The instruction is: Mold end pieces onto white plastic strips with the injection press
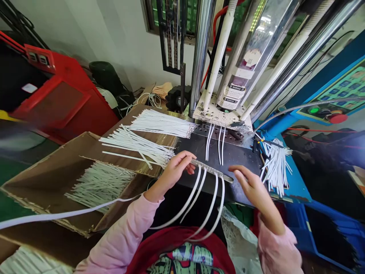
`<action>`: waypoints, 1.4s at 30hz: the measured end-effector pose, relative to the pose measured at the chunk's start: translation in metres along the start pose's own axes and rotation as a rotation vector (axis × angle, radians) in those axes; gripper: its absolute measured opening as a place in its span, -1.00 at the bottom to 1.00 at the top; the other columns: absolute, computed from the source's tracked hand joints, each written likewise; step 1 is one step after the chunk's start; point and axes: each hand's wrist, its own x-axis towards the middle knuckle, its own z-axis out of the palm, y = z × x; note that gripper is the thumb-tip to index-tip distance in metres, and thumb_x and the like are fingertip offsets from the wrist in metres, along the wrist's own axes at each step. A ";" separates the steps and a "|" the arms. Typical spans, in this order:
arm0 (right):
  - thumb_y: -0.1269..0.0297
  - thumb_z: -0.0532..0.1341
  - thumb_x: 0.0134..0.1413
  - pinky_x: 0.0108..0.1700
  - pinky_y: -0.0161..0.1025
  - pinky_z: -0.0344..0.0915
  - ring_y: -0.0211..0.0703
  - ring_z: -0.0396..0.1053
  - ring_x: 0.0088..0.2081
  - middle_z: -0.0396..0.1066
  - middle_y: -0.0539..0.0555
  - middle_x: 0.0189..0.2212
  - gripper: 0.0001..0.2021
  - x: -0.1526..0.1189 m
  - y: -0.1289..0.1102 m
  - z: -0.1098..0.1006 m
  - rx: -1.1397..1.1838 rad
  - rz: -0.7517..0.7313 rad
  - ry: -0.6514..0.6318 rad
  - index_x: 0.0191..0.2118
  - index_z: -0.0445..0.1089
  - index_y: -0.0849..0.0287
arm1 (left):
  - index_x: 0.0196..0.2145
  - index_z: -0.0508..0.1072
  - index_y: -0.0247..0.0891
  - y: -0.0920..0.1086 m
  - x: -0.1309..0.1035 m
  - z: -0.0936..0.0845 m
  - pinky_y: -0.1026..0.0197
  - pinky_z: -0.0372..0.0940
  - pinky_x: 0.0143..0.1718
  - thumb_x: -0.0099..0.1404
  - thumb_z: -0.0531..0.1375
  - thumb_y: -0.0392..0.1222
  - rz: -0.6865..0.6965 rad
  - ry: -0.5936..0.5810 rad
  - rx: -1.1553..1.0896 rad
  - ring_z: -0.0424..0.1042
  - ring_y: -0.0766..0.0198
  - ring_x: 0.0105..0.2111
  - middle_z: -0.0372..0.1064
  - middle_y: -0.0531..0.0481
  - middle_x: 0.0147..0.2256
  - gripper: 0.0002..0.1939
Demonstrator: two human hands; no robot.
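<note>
A narrow metal mould bar (211, 169) lies across the front of the black work surface, with several white cables (212, 201) hanging from it toward my lap. At its left end, my left hand (178, 167) pinches the bar between thumb and fingers. My right hand (251, 182) is beside the right end, thumb and fingers apart, holding nothing. Beyond the bar, more white cables (221, 146) stick out from under the press's pale plate (225, 114). Left of my left hand, two bundles of cut white cables (137, 144) lie on a brown board.
A cardboard box (37, 186) with white cables stands at the left. Another cable pile (276, 167) rests on the blue surface at the right. Steel columns (201, 57) rise behind the press plate. A control panel with a red button (338, 118) is at far right.
</note>
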 end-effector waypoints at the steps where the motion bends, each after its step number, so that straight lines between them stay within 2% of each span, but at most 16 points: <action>1: -0.02 0.00 0.36 -0.07 -0.20 0.34 -0.07 0.48 -0.15 0.56 0.14 -0.15 -0.58 0.013 -0.011 0.010 -0.019 -0.021 -0.065 -0.03 0.47 0.13 | -0.20 0.47 -0.29 0.001 0.000 0.002 0.29 0.36 -0.40 0.31 0.24 0.05 0.015 -0.005 0.010 0.46 0.32 -0.49 0.46 0.02 -0.45 -0.67; 4: -0.08 -0.03 0.38 -0.36 -0.32 0.21 -0.22 0.35 -0.46 0.48 0.00 -0.48 -0.52 0.034 -0.032 0.037 -0.151 -0.027 -0.204 -0.30 0.48 0.13 | -0.09 0.44 -0.27 0.001 -0.004 0.005 0.26 0.39 -0.32 0.29 0.26 0.08 0.030 0.058 -0.060 0.49 0.30 -0.44 0.47 0.03 -0.41 -0.61; 7: -0.17 -0.02 0.36 -0.44 -0.31 0.05 -0.24 0.24 -0.53 0.38 -0.02 -0.59 -0.46 0.039 -0.036 0.054 -0.249 0.001 -0.141 -0.43 0.42 0.12 | -0.02 0.37 -0.28 0.000 -0.014 0.006 0.23 0.39 -0.32 0.30 0.21 0.21 -0.055 0.102 -0.134 0.51 0.26 -0.42 0.50 -0.01 -0.41 -0.48; 10: -0.18 0.00 0.35 -0.44 -0.29 0.02 -0.19 0.31 -0.52 0.42 0.01 -0.58 -0.48 0.038 -0.032 0.065 -0.345 0.015 -0.079 -0.38 0.46 0.09 | -0.22 0.40 -0.34 -0.006 -0.027 0.010 0.27 0.30 -0.43 0.34 0.06 0.32 -0.221 -0.105 -0.043 0.43 0.30 -0.53 0.46 -0.04 -0.53 -0.42; 12: -0.18 0.00 0.35 -0.43 -0.28 0.04 -0.15 0.39 -0.49 0.48 0.04 -0.54 -0.50 0.037 -0.029 0.068 -0.433 0.013 -0.062 -0.32 0.49 0.07 | -0.36 0.38 -0.31 -0.015 -0.032 0.015 0.31 0.17 -0.55 0.35 0.05 0.30 -0.288 -0.190 0.015 0.26 0.38 -0.67 0.30 0.07 -0.68 -0.45; 15: -0.19 0.00 0.35 -0.42 -0.28 0.05 -0.09 0.47 -0.43 0.52 0.06 -0.49 -0.51 0.037 -0.024 0.069 -0.517 0.005 -0.069 -0.26 0.51 0.05 | -0.46 0.29 -0.24 -0.027 -0.040 0.023 0.33 -0.05 -0.67 0.37 0.02 0.21 -0.317 -0.142 0.048 0.00 0.44 -0.78 0.06 0.21 -0.78 -0.53; 19: -0.19 0.00 0.35 -0.42 -0.28 0.05 -0.02 0.51 -0.38 0.55 0.10 -0.43 -0.52 0.041 -0.012 0.061 -0.603 0.090 -0.022 -0.22 0.52 0.03 | -0.45 0.28 -0.22 -0.024 -0.060 0.027 0.31 -0.07 -0.66 0.40 -0.01 0.17 -0.366 -0.220 0.044 -0.04 0.43 -0.79 0.06 0.22 -0.78 -0.56; 22: -0.20 0.01 0.33 -0.46 -0.28 0.01 -0.01 0.49 -0.42 0.55 0.15 -0.45 -0.50 0.041 -0.006 0.053 -0.662 0.175 0.081 -0.23 0.53 0.06 | -0.45 0.34 -0.25 -0.009 -0.065 0.026 0.29 0.12 -0.51 0.42 -0.02 0.19 -0.220 -0.212 0.077 0.15 0.39 -0.66 0.22 0.12 -0.66 -0.51; 24: -0.19 0.03 0.32 -0.46 -0.29 0.02 -0.03 0.48 -0.42 0.55 0.15 -0.45 -0.51 0.038 -0.009 0.053 -0.645 0.141 0.108 -0.23 0.53 0.07 | -0.46 0.40 -0.27 -0.003 -0.056 0.028 0.25 0.23 -0.25 0.42 0.00 0.18 -0.039 -0.175 0.132 0.33 0.31 -0.41 0.37 0.00 -0.47 -0.49; 26: -0.15 0.03 0.34 -0.44 -0.29 0.05 -0.04 0.49 -0.40 0.55 0.14 -0.44 -0.53 0.034 -0.016 0.056 -0.601 0.083 0.100 -0.22 0.54 0.05 | -0.46 0.46 -0.29 -0.005 -0.041 0.034 0.23 0.21 -0.12 0.40 0.02 0.17 0.017 -0.216 0.176 0.34 0.25 -0.28 0.41 -0.04 -0.35 -0.48; 28: -0.13 0.02 0.34 -0.43 -0.29 0.07 -0.03 0.49 -0.37 0.56 0.14 -0.43 -0.55 0.032 -0.024 0.061 -0.556 0.071 0.086 -0.20 0.55 0.04 | -0.49 0.47 -0.30 -0.013 -0.028 0.044 0.22 0.21 -0.25 0.38 0.02 0.18 -0.100 -0.280 0.182 0.29 0.28 -0.41 0.37 -0.02 -0.44 -0.46; 30: -0.17 0.02 0.31 -0.42 -0.28 0.09 -0.02 0.48 -0.38 0.55 0.14 -0.44 -0.53 0.034 -0.027 0.062 -0.513 0.118 0.087 -0.20 0.55 0.03 | -0.53 0.43 -0.30 -0.022 -0.023 0.056 0.22 0.15 -0.42 0.35 0.02 0.21 -0.233 -0.276 0.161 0.17 0.34 -0.57 0.29 0.02 -0.55 -0.45; 33: -0.26 0.01 0.27 -0.44 -0.26 0.12 -0.01 0.46 -0.42 0.55 0.15 -0.44 -0.45 0.042 -0.017 0.056 -0.414 0.231 0.140 -0.22 0.56 0.06 | -0.57 0.39 -0.29 -0.022 -0.030 0.070 0.24 0.19 -0.42 0.31 0.07 0.24 -0.236 -0.271 0.084 0.24 0.34 -0.56 0.32 0.00 -0.56 -0.45; 36: -0.32 0.02 0.20 -0.45 -0.26 0.15 -0.04 0.42 -0.47 0.54 0.15 -0.47 -0.39 0.048 0.003 0.048 -0.297 0.252 0.194 -0.29 0.54 0.14 | -0.55 0.37 -0.29 0.004 -0.037 0.068 0.23 0.30 -0.38 0.26 0.12 0.29 -0.187 -0.316 -0.109 0.37 0.29 -0.49 0.35 -0.03 -0.54 -0.45; 39: -0.33 0.12 0.12 -0.46 -0.27 0.18 -0.09 0.39 -0.50 0.51 0.09 -0.51 -0.42 0.046 0.017 0.048 -0.229 0.199 0.177 -0.31 0.52 0.16 | -0.39 0.37 -0.28 0.055 -0.026 0.044 0.28 0.26 -0.59 0.31 0.11 0.26 -0.133 -0.293 -0.363 0.35 0.33 -0.60 0.36 0.01 -0.52 -0.51; 42: -0.23 0.17 0.15 -0.43 -0.28 0.24 -0.12 0.41 -0.48 0.52 0.03 -0.47 -0.52 0.037 0.018 0.059 -0.193 0.120 0.131 -0.21 0.54 0.12 | -0.05 0.40 -0.23 0.112 -0.005 0.009 0.40 0.02 -0.71 0.45 0.07 0.08 0.142 -0.116 -0.356 0.19 0.49 -0.67 0.37 0.05 -0.42 -0.65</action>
